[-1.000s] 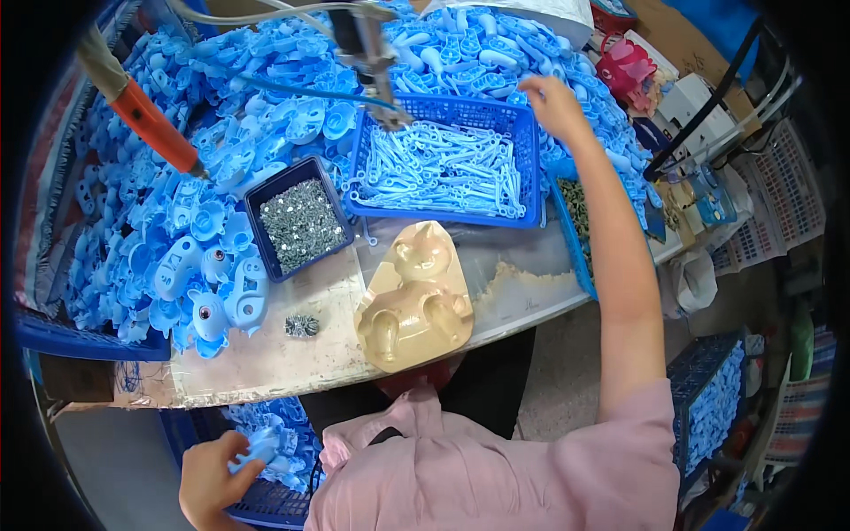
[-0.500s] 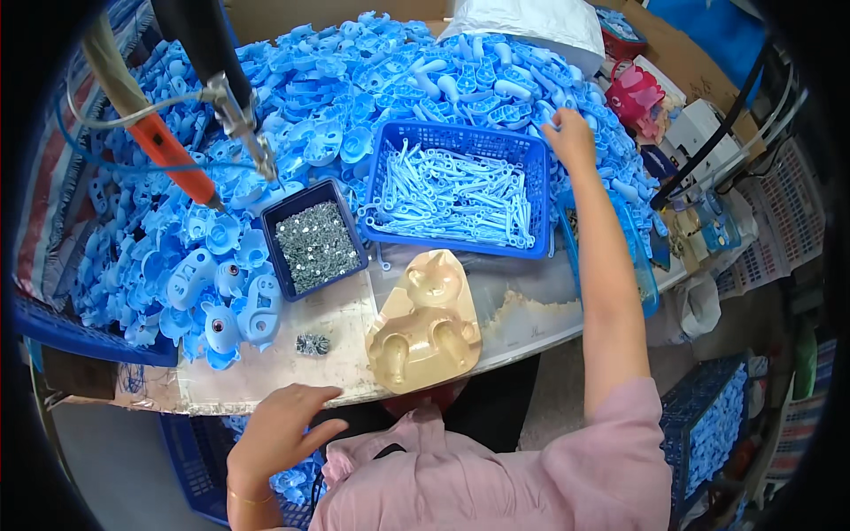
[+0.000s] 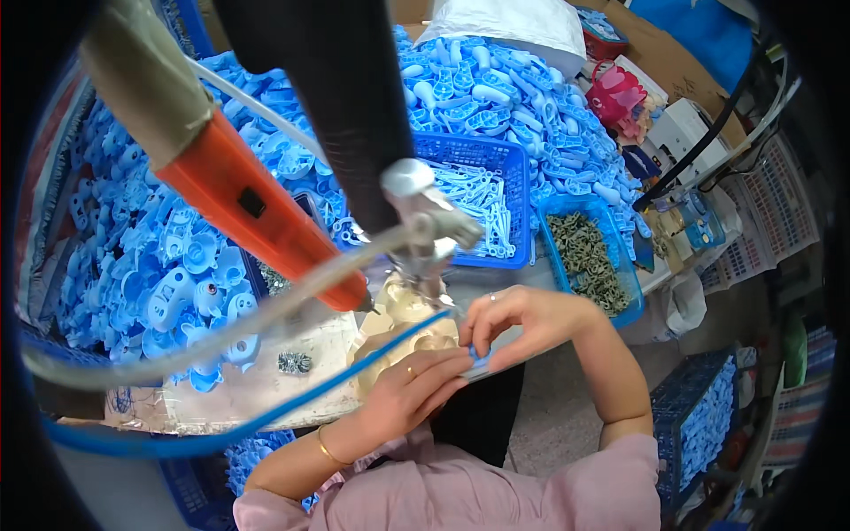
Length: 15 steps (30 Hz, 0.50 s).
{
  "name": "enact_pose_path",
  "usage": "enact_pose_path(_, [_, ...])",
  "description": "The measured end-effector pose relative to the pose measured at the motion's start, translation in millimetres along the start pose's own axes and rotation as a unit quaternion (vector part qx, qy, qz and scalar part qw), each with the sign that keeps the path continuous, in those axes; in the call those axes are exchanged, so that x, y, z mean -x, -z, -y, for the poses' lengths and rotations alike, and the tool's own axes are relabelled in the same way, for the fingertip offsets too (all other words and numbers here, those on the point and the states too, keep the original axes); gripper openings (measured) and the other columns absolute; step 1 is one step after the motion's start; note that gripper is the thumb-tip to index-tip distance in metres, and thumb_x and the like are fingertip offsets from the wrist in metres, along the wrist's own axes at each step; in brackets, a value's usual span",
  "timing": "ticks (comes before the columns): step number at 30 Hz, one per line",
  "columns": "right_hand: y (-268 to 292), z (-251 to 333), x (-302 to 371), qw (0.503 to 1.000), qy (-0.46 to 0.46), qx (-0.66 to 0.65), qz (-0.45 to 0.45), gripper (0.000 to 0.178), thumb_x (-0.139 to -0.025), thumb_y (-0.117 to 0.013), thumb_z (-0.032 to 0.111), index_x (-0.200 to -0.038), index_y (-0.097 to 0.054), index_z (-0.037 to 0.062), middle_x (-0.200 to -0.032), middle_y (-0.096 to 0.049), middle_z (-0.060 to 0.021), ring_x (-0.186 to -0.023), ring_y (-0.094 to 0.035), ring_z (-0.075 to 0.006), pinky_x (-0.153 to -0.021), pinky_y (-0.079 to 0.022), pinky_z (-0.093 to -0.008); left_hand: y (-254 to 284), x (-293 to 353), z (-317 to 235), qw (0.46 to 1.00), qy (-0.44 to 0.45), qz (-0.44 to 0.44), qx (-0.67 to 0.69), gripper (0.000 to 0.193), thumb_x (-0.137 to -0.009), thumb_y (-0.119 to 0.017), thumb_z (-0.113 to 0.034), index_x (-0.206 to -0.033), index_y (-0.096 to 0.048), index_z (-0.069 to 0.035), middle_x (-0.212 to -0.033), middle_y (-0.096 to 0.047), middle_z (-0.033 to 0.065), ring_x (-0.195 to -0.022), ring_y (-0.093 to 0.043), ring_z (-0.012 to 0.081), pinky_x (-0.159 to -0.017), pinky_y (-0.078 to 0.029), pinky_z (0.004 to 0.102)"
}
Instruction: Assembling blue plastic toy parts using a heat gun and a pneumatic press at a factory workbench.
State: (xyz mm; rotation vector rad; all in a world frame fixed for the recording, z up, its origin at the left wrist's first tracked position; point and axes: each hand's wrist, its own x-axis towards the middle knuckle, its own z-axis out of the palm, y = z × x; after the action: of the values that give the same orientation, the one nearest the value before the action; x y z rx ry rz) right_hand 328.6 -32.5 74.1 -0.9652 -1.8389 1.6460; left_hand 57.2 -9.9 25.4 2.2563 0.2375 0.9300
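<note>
A small blue part [image 3: 478, 357] is being pinched between the left hand [image 3: 416, 389] and right hand [image 3: 522, 323], at six o'clock of the beige jig [image 3: 403, 332]; fitting is judged barely begun, with heaped blue parts [image 3: 168, 265] waiting.

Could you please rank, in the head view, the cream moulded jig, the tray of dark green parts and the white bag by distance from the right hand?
From the right hand:
1. Cream moulded jig, just to its left, beside the fingers.
2. Tray of dark green parts, up and to its right.
3. White bag, far back on the blue pile.
</note>
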Motion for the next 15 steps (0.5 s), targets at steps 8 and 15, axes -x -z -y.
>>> enact_pose_path(8, [226,-38,-22,0.636,-0.074,0.546,-0.540,0.021,-0.082,-0.070,0.009,-0.103,-0.072,0.0073,-0.113,-0.069,-0.0119,-0.108,-0.064,-0.0280,-0.093,-0.051,-0.0397,29,27,-6,0.993,0.080,-0.025,-0.079,0.037,-0.078,-0.080,-0.001,-0.112,-0.068,-0.003,-0.107,-0.073,0.0121,-0.091,-0.071,0.0287,-0.077,-0.057,0.0355])
enact_pose_path(15, [288,-70,-47,0.437,-0.089,0.739,-0.505,0.018,-0.082,-0.065,0.008,-0.097,-0.074,0.0110,-0.118,-0.068,-0.0111,-0.113,-0.060,-0.0319,-0.093,-0.049,-0.0454,59,67,3,0.963,0.141,-0.084,-0.212,0.033,-0.071,-0.082,0.001,-0.102,-0.073,-0.008,-0.103,-0.071,0.0087,-0.088,-0.067,0.0271,-0.073,-0.055,0.0361])
